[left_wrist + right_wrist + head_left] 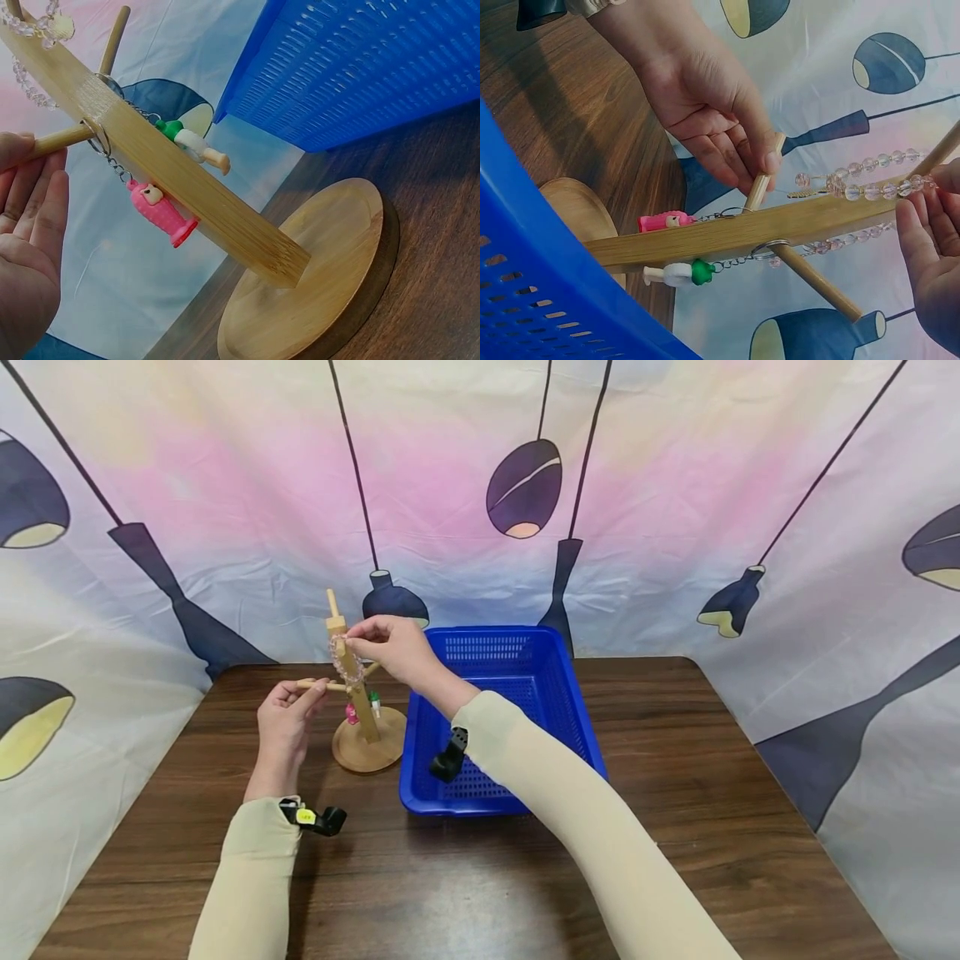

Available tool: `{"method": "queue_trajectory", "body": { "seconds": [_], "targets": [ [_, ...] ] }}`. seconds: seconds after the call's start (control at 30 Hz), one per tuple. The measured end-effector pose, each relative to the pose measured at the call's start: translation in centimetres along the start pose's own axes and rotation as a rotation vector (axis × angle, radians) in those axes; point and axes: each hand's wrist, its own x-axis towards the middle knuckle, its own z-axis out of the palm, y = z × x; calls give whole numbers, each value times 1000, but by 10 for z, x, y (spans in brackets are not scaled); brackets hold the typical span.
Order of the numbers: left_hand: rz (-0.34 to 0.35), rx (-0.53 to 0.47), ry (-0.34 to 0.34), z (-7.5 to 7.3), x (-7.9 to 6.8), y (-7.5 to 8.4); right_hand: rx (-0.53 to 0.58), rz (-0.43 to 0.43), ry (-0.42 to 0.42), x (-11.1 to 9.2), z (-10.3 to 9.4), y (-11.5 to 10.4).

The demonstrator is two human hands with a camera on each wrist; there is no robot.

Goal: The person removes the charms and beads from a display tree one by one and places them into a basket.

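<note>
A wooden stand has an upright post, short pegs and a round base. My left hand pinches one side peg between thumb and fingers. Near the top of the post, my right hand pinches a bracelet of clear pinkish beads, whose strands show on both sides of the post. From the peg in my left fingers hangs a pink figure keychain by its metal ring. A green-and-white figure keychain hangs from the opposite peg.
A blue plastic basket with slotted walls stands right beside the stand's base, under my right forearm. Both are on a dark wood-grain table. A printed cloth hangs behind the table.
</note>
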Motion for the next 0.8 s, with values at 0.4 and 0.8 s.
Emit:
{"method": "queue_trajectory", "body": {
  "seconds": [0.4,0.8],
  "targets": [
    [30,2,-5,1,0,-4,-24,-29,-4,-9,-5,-3],
    [39,3,-2,0,0,-2,-8,-30,-57,-15,-9,-10]
  ]
}}
